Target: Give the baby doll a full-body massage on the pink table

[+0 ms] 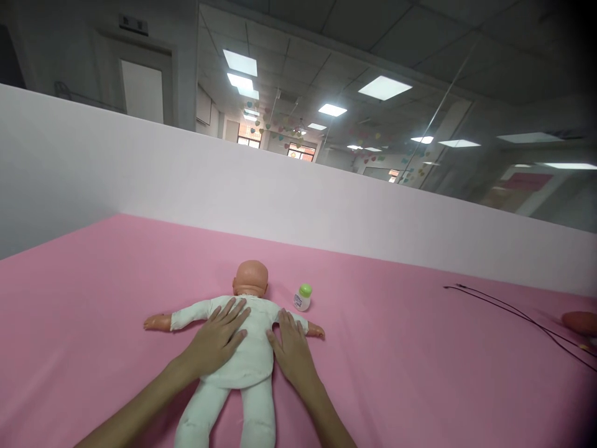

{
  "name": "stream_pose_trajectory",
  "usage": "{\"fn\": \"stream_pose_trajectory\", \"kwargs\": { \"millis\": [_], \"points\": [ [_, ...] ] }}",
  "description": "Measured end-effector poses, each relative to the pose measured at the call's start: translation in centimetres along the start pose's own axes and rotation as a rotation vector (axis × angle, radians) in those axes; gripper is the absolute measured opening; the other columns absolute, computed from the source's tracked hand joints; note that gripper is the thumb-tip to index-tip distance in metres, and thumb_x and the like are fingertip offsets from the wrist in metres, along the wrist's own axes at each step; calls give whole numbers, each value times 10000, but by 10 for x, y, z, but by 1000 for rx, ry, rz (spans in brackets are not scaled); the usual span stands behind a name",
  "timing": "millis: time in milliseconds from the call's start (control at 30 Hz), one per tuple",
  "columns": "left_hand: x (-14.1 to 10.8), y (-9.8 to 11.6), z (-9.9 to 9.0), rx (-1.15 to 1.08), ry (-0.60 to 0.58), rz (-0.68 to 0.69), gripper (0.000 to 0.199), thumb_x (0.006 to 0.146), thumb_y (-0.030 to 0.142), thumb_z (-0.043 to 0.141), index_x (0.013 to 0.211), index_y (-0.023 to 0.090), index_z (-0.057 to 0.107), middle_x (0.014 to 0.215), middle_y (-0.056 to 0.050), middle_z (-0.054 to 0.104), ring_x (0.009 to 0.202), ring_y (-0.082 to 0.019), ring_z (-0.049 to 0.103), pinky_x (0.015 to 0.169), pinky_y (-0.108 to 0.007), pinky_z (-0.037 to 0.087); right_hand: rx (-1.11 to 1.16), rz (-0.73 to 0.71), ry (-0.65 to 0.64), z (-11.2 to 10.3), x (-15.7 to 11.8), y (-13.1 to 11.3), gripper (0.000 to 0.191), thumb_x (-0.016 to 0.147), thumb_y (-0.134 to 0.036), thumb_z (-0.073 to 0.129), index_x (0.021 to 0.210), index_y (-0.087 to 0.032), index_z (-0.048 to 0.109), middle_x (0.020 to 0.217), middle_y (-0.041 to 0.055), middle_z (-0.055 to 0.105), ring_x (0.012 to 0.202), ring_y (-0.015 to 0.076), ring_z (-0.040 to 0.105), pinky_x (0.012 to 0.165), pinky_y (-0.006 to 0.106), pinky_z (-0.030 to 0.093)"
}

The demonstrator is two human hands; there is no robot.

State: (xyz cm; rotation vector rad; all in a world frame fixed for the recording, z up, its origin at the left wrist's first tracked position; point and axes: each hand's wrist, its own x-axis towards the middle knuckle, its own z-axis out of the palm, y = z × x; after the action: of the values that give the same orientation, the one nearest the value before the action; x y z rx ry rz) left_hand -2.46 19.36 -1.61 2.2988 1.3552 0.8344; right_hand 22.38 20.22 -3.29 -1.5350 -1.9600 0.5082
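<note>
A baby doll point(254, 358) with a white cloth body lies face down on the pink surface, its head away from me and arms stretched out sideways. Flat on the left of its back rests my left hand point(219, 339), fingers extended and a little apart. My right hand point(292, 351) lies along the doll's right side, its fingertips by the right arm and the thumb reaching to the body. Both hands hold nothing. Just beyond the doll's right arm stands a small white bottle point(302, 299) with a green cap.
Thin dark cables point(513, 311) run across the pink cover point(396, 367) at the right, near a reddish-brown rounded object point(581, 323) at the edge. Behind the surface rises a low white wall point(280, 199), with glass above it and a lit room beyond.
</note>
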Motion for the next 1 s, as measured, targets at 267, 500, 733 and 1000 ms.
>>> {"fn": "stream_pose_trajectory", "kwargs": {
  "millis": [267, 500, 733, 1000],
  "points": [
    [70, 78, 1, -728, 89, -155, 372, 977, 468, 549, 1209, 229, 715, 1329, -80, 685, 1372, -310, 516, 1207, -439, 313, -32, 23, 198, -58, 33, 2, 678, 996, -521, 435, 1540, -117, 438, 1593, 152, 442, 1482, 325, 406, 1212, 511, 355],
    [172, 104, 44, -1650, 52, -775, 521, 1036, 488, 451, 1241, 31, 596, 1498, -254, 486, 1446, -256, 438, 1181, -312, 349, -167, -97, 260, -54, 87, 45, 617, 1013, -342, 277, 1520, -26, 427, 1644, 185, 338, 1545, 287, 283, 1246, 515, 289],
    [181, 99, 69, -1691, 26, -809, 705, 1021, 590, 425, 1381, -8, 525, 1491, -256, 492, 1447, -265, 439, 1135, -289, 410, -194, -109, 193, -43, 92, 79, 642, 927, -197, 305, 1541, -32, 401, 1656, 181, 314, 1549, 268, 274, 1239, 514, 305],
    [167, 112, 44, -1779, -104, -763, 710, 1004, 636, 433, 1266, -4, 594, 1227, -223, 662, 1139, -243, 662, 936, -266, 541, 82, -141, 238, -47, 77, 42, 661, 1000, -373, 284, 1616, -135, 276, 1676, 122, 292, 1578, 265, 179, 1253, 538, 267]
  ]
}}
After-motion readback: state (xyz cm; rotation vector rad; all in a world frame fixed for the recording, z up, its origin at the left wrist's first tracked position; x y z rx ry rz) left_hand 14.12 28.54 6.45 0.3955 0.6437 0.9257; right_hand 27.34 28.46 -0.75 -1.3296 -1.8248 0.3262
